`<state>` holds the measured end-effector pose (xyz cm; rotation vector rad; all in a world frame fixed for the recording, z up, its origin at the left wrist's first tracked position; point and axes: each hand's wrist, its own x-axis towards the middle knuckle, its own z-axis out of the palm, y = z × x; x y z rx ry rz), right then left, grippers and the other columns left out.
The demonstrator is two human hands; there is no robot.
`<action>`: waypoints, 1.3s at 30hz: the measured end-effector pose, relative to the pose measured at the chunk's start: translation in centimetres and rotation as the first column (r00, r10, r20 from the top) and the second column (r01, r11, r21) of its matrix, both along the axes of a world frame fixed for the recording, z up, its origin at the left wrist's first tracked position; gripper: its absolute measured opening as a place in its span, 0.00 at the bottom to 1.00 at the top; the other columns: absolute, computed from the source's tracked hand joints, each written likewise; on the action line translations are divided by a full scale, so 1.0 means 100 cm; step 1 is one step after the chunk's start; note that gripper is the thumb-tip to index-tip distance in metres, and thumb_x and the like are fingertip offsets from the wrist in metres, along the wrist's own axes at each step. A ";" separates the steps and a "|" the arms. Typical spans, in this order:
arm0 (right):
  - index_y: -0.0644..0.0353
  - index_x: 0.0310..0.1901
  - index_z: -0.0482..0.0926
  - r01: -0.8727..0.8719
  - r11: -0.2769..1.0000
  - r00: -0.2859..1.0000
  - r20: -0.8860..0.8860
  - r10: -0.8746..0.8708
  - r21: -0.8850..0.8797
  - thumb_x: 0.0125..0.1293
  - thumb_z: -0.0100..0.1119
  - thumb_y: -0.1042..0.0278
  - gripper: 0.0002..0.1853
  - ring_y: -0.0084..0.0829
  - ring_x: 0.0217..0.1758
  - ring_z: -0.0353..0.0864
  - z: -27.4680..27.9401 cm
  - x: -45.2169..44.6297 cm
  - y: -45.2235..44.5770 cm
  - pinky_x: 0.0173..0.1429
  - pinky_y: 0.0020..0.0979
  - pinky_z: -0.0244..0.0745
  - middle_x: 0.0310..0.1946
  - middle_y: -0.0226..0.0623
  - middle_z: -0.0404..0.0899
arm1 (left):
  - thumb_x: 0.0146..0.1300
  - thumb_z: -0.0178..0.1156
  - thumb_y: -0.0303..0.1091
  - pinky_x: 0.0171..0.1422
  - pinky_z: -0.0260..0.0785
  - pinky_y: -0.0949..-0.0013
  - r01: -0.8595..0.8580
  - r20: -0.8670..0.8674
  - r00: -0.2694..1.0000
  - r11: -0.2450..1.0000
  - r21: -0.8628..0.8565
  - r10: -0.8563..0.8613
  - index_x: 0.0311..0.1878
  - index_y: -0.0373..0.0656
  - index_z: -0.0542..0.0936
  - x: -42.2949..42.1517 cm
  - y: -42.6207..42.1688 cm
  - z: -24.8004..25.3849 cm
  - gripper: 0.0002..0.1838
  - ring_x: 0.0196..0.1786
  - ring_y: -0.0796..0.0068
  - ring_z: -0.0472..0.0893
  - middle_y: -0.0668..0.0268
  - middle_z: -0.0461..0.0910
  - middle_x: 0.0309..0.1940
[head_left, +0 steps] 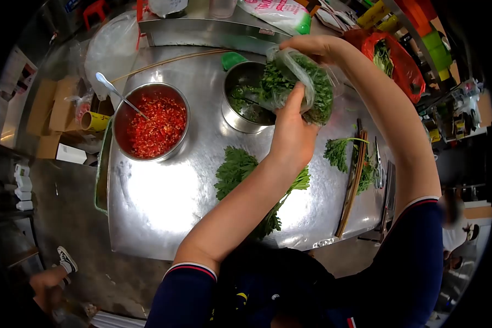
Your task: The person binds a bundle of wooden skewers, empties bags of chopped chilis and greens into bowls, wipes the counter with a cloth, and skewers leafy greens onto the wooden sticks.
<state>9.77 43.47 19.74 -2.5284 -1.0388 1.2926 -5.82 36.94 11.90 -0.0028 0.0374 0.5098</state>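
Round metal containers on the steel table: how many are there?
2: the bowl of chopped red chili on the left, and a smaller pot near the far edge, partly covered by the bag of greens.

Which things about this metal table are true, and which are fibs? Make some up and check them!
1. The round steel bowl holds chopped red bits. True.
2. The bare left hand is empty. False: it grips a clear plastic bag of green leaves.
3. A silver metal spoon leans in that bowl. True.
4. Silver metal scissors lie inside the bowl. False: the scissors lie on the shiny metal table.
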 end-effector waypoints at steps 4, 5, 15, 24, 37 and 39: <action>0.55 0.43 0.76 -0.071 0.996 0.997 -0.022 0.070 -0.050 0.54 0.53 0.48 0.21 0.22 0.39 0.79 0.003 -0.018 0.010 0.39 0.28 0.75 0.41 0.34 0.79 | 0.66 0.47 0.36 0.60 0.61 0.65 0.027 0.012 1.000 0.994 -0.103 -0.026 0.54 0.42 0.67 0.009 0.005 -0.001 0.16 0.54 0.71 0.70 0.64 0.70 0.52; 0.54 0.43 0.77 -0.092 0.989 0.996 -0.001 0.092 -0.114 0.53 0.53 0.49 0.20 0.23 0.39 0.78 0.007 -0.024 0.014 0.39 0.28 0.75 0.41 0.34 0.79 | 0.65 0.47 0.36 0.60 0.61 0.65 0.026 0.011 1.000 0.992 -0.127 -0.025 0.54 0.42 0.67 0.011 0.006 -0.002 0.16 0.54 0.71 0.70 0.64 0.70 0.51; 0.62 0.44 0.76 -0.234 0.966 0.877 0.406 0.259 -0.112 0.50 0.57 0.60 0.20 0.25 0.29 0.76 -0.006 -0.002 0.028 0.29 0.28 0.72 0.33 0.33 0.78 | 0.63 0.51 0.48 0.53 0.63 0.68 -0.046 0.086 0.993 0.951 -0.305 0.075 0.53 0.46 0.67 0.020 0.002 -0.012 0.21 0.49 0.76 0.70 0.70 0.69 0.49; 0.54 0.53 0.72 -0.208 0.977 0.941 0.281 0.189 0.040 0.54 0.55 0.54 0.24 0.25 0.38 0.76 -0.028 0.017 0.018 0.37 0.31 0.74 0.40 0.34 0.76 | 0.62 0.52 0.43 0.47 0.65 0.66 0.100 0.147 0.988 0.915 -0.392 -0.045 0.50 0.43 0.67 0.014 0.007 -0.010 0.18 0.45 0.70 0.69 0.62 0.70 0.45; 0.65 0.51 0.69 -0.067 0.992 0.982 0.169 0.084 -0.103 0.49 0.56 0.63 0.26 0.25 0.41 0.77 0.002 -0.006 0.003 0.44 0.26 0.73 0.41 0.37 0.76 | 0.54 0.54 0.22 0.47 0.65 0.64 0.048 0.083 0.996 0.908 -0.416 -0.014 0.44 0.34 0.69 0.033 -0.003 -0.028 0.13 0.42 0.67 0.71 0.57 0.72 0.41; 0.66 0.50 0.69 -0.087 0.996 0.967 0.237 0.090 -0.025 0.50 0.56 0.63 0.25 0.25 0.41 0.77 0.003 -0.003 -0.001 0.44 0.27 0.73 0.41 0.38 0.76 | 0.55 0.55 0.26 0.48 0.66 0.64 0.039 0.074 0.997 0.908 -0.418 -0.009 0.44 0.35 0.69 0.034 -0.003 -0.028 0.13 0.42 0.66 0.71 0.57 0.71 0.41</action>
